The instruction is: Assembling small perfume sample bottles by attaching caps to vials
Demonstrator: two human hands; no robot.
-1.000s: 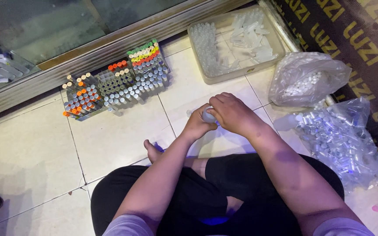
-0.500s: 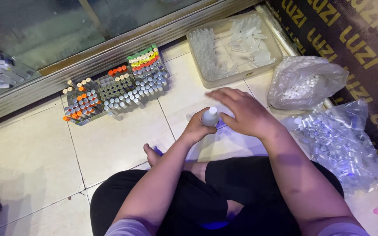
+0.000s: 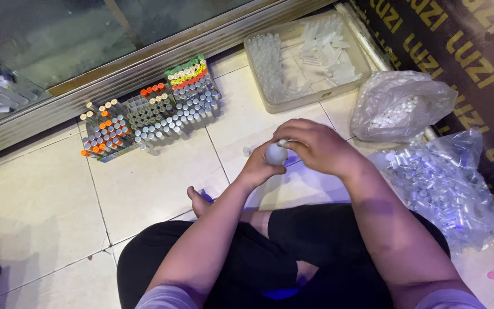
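Pale floor tiles beside a metal-framed glass partition serve as the workplace for a person seated cross-legged in dark trousers, seen from a head-worn camera looking down.

Both hands meet just ahead of the knees. The left hand is curled shut around a small rounded grey-white bottle, held roughly upright with its neck pointing up and away from the body. The right hand arches over it from the right, fingers bent and closed down at the bottle's top; whether they pinch a cap or stopper there cannot be told, as the fingertips hide it. The bottle thus lies directly between the two hands, gripped from below and left, covered from above and right, and the right hand is the one nearer its mouth.

Ahead and to the left, against the partition, stands a rack of small vials with orange, red, yellow, green and silver caps. Ahead and to the right sits a shallow clear plastic tray holding rows of empty clear vials and loose clear parts. Right of the hands lie a clear bag of small white pieces and, nearer the person, a larger clear bag of silver-capped vials, both well within the right arm's reach. A bare foot shows beneath the left forearm.
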